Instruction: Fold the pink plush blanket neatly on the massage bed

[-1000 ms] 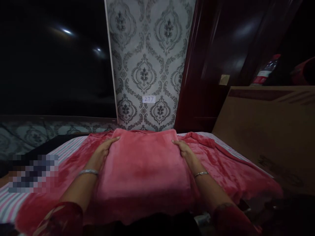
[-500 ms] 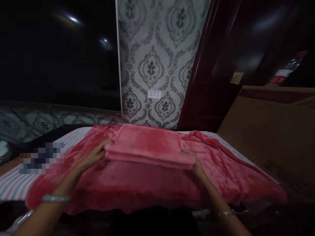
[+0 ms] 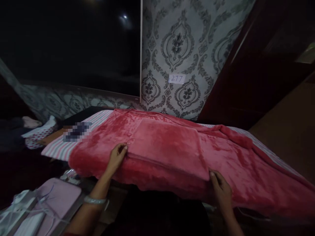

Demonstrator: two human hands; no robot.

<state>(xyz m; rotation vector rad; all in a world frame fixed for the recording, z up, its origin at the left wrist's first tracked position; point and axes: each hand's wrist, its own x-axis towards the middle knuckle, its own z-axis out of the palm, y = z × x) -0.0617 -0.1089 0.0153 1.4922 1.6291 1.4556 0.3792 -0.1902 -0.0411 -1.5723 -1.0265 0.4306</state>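
Folded pink fleece blanket (image 3: 169,147) lies mid-frame on a spread pink blanket (image 3: 246,177) over the bed. Left hand (image 3: 116,159) pinches its left corner, right hand (image 3: 221,190) its lower-right corner — fingers closed on cloth.

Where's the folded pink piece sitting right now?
In the head view, the folded pink piece lies mid-frame on the spread pink blanket, its near corners under the left hand and right hand, below the wall tag.
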